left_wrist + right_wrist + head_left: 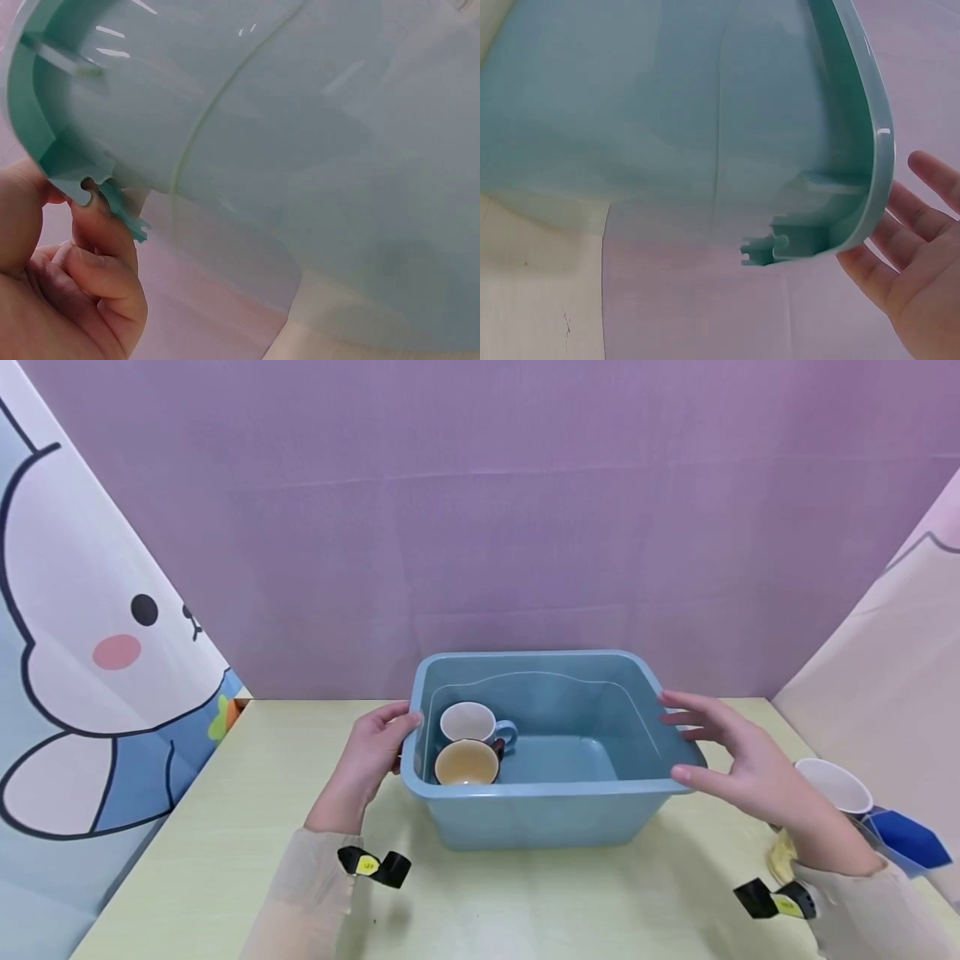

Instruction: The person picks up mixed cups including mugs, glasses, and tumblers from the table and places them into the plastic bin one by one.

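A light blue plastic tub (540,814) stands on the table, its near wall facing me. Inside, at its left end, a mug with a white inside and blue handle (468,723) sits just behind a mug with a tan inside and dark handle (467,764). My left hand (372,745) grips the tub's left rim, thumb on top; the left wrist view shows its fingers (105,270) curled beneath the rim. At the right rim my right hand (738,760) is spread, its fingertips (859,262) against the edge in the right wrist view.
To the right, partly behind my right forearm, are a white-lined round vessel (834,787), a dark blue angular object (907,839) and something yellow (782,858). A purple cloth (525,527) hangs behind the pale table (225,860); printed cloths hang at both sides.
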Demonstrator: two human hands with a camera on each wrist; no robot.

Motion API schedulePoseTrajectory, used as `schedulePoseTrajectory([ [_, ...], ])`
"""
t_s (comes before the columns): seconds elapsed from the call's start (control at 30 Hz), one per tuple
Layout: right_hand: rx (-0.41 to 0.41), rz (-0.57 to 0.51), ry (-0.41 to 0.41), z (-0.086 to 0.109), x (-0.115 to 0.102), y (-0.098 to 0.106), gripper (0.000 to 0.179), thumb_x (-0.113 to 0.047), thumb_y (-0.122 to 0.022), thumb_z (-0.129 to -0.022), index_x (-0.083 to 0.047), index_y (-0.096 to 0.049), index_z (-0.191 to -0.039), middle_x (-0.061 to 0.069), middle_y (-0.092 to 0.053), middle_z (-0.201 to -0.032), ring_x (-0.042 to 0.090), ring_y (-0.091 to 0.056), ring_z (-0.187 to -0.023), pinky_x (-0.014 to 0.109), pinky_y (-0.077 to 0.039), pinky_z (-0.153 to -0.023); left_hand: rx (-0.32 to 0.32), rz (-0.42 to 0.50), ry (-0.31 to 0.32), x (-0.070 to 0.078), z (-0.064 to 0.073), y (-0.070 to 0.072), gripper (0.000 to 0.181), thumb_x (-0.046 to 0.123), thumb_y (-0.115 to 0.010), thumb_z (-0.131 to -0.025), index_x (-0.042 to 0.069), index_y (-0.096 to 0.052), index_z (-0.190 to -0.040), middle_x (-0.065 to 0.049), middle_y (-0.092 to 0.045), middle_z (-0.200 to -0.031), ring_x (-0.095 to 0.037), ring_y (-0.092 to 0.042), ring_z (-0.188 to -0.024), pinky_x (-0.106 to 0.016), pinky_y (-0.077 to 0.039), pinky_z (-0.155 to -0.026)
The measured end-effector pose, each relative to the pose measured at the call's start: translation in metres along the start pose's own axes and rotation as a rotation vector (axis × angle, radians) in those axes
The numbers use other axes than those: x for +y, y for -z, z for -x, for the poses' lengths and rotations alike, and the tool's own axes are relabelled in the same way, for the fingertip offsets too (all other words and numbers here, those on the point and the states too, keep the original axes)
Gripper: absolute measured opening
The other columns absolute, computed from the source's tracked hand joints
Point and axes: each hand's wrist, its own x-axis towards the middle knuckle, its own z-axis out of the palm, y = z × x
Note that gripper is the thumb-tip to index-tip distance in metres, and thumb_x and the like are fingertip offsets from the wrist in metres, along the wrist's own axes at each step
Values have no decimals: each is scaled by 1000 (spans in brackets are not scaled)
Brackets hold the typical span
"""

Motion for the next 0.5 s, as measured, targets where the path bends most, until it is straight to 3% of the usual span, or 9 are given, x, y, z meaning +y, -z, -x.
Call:
schedulePoseTrajectory([
  [0.5,41,21,-43,14,10,6,78,10,-72,-69,-3,-42,-140,-15,-47,-139,-7,-50,-116,7,-40,-89,2,-10,6,-1,-1,0,41,32,-53,-95,13,-53,-131,-8,-66,-91,-14,-56,-60,-24,-45,-54],
])
